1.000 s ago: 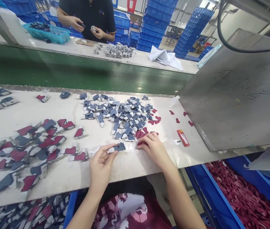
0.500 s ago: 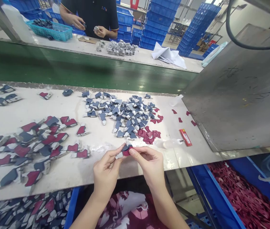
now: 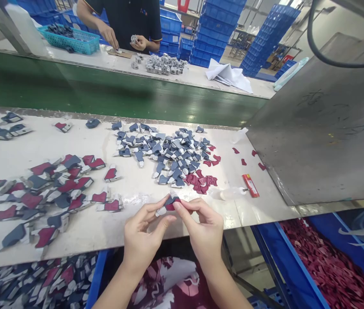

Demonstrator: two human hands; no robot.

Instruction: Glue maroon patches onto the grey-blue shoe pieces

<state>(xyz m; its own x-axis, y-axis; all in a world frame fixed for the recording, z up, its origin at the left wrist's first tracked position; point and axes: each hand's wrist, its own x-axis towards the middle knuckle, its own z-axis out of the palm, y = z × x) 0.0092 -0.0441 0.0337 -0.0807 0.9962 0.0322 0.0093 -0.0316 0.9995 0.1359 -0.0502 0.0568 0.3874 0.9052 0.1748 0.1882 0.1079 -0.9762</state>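
Observation:
Both hands meet over the front of the worktable around a small blue-and-white moulded part with a dark red piece on its face. My right hand pinches it between thumb and fingers. My left hand has its fingertips on the part's far left side, its thumb lying lower, a little off the part. Just beyond lies a pile of blue-and-white parts, with loose dark red pieces at its near right edge. Parts bearing red faces are spread to the left.
A clear bottle and a red packet lie on the right of the table, before an upright metal panel. Bins of red pieces and finished-looking parts sit below. A co-worker handles grey parts across the green divider.
My left thumb has come away from the part and dropped lower, while my right hand keeps its pinch. The co-worker's one hand has moved down to the bench.

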